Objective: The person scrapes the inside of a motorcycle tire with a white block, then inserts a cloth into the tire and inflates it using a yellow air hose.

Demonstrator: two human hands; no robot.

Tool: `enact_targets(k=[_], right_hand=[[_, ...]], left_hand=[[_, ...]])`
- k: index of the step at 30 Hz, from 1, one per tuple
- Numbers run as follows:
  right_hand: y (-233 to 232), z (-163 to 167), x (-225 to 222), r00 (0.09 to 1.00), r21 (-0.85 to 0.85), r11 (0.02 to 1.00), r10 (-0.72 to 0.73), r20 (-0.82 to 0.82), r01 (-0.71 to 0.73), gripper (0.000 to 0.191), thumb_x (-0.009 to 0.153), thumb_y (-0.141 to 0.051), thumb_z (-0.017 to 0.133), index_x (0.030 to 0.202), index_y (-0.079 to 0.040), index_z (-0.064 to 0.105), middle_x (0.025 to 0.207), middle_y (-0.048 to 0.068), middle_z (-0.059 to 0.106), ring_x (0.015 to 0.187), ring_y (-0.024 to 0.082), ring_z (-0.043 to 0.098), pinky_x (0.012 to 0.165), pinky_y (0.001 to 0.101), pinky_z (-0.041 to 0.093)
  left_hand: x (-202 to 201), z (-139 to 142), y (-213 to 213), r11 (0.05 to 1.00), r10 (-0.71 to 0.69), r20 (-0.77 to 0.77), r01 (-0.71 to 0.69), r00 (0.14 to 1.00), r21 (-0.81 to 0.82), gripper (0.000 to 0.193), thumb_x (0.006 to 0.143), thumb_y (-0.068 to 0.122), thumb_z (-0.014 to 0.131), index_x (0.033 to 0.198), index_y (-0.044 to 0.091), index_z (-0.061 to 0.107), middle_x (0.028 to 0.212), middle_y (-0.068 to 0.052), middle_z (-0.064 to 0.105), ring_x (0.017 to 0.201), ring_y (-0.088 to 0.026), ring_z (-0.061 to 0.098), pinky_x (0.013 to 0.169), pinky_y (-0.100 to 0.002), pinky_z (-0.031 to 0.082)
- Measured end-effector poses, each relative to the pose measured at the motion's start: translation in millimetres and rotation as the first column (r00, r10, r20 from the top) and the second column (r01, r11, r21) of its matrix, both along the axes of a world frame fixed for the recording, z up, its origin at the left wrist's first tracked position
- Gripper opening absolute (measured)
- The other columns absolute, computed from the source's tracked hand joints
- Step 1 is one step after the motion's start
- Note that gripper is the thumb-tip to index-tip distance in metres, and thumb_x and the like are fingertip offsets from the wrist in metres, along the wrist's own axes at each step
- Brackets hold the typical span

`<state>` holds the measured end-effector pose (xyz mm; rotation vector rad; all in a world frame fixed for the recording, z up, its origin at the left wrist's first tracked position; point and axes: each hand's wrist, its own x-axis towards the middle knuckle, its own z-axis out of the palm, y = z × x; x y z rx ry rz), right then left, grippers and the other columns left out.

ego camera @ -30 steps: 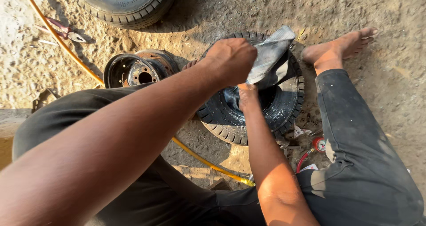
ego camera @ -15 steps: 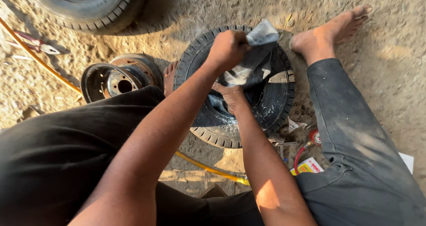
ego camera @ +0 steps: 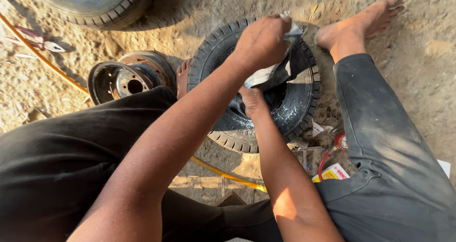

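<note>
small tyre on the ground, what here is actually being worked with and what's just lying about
In hand:
small tyre
dark rubber sheet with pale lining
left hand, gripping the sheet
right hand, reaching into the tyre

Lying about:
rusty wheel rim
large tyre
yellow hose
pliers
red valve

Small black treaded tyre (ego camera: 294, 113) flat on sand, perhaps a grey-white rag (ego camera: 266, 75) inside.

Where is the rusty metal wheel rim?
In the head view, the rusty wheel rim lies on the sandy ground at left, just beside the small tyre the hands work in.
</note>
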<state>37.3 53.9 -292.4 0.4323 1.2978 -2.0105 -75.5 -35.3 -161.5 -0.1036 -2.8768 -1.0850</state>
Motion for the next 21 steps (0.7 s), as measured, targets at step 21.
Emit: enact_targets(k=[21], right_hand=[[-21.0,80.6,23.1,0.844,0.875,0.416,0.536,-0.017,-0.247,0.05,0.089,-0.037,0.069,0.11,0.008,0.072,0.119,0.032,0.071,0.113,0.045,0.068,0.096,0.0484,0.053]], left_hand=[[105.2,241.7,-54.1,0.871,-0.351,0.089,0.36,0.932,-0.333,0.018,0.082,0.011,0.078,0.092,0.001,0.068,0.082,-0.014,0.068,0.068,-0.028,0.067,0.055,-0.043,0.054]])
